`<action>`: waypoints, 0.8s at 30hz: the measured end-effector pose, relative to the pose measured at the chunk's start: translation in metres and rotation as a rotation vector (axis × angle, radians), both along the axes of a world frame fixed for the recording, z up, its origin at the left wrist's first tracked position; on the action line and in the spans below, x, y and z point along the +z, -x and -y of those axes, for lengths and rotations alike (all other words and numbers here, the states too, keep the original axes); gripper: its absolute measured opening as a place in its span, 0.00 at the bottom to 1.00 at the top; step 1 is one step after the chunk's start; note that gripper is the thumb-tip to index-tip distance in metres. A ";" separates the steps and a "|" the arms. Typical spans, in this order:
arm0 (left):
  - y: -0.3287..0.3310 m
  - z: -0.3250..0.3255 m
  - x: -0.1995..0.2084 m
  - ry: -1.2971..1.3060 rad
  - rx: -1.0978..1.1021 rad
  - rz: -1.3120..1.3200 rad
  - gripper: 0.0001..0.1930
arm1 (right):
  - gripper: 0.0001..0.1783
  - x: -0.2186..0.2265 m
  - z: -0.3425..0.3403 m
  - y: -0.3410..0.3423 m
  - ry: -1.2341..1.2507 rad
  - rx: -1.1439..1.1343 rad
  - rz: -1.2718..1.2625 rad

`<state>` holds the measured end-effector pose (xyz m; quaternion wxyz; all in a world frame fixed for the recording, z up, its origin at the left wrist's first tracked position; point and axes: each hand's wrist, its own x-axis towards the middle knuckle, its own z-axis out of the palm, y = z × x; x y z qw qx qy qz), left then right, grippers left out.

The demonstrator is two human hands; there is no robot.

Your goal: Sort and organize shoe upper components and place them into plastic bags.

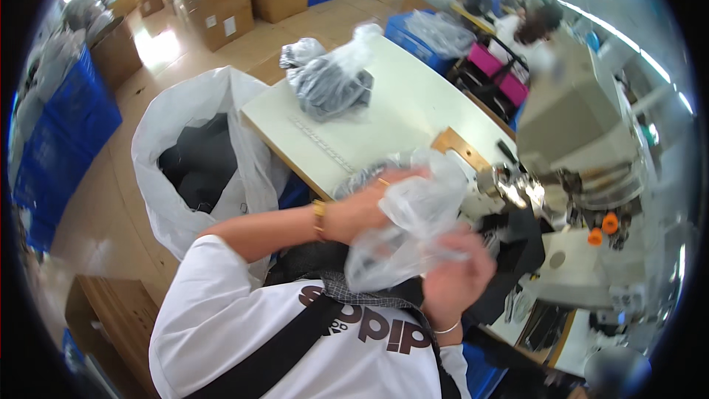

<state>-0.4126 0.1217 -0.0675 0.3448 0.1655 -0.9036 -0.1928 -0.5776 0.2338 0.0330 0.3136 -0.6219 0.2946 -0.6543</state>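
A crumpled clear plastic bag (413,225) is held up in front of my chest by both hands. My left hand (362,207), with a gold bracelet at the wrist, grips the bag's upper left side. My right hand (461,277), with a thin bracelet, clutches its lower right part. Dark fabric (517,251) lies under the bag at the near edge of the white table (399,125). What the bag contains cannot be made out.
A cream sewing machine (576,125) stands on the right. A clear bag of dark garments (329,81) lies on the far end of the table. A large white sack (196,155) of dark cloth sits on the floor at left. Cardboard boxes (221,11), blue crates (66,125) and another person (532,29) are farther back.
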 end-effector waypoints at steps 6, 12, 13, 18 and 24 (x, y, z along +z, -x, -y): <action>0.024 0.021 0.021 -0.638 -0.285 -0.321 0.26 | 0.12 -0.004 -0.001 -0.028 0.017 0.024 -0.203; -0.059 0.104 0.095 -0.830 -0.655 -1.073 0.08 | 0.16 -0.056 0.026 -0.015 0.241 -0.264 -0.335; -0.080 0.125 0.118 -0.760 -0.615 -1.054 0.08 | 0.15 -0.063 0.030 -0.016 0.230 -0.399 -0.454; -0.190 0.197 0.196 0.352 0.435 -0.401 0.15 | 0.18 -0.101 0.047 -0.022 0.062 -0.246 -0.524; -0.227 0.245 0.194 -0.044 0.796 -0.820 0.14 | 0.35 -0.124 0.068 -0.049 -0.015 -0.199 -1.249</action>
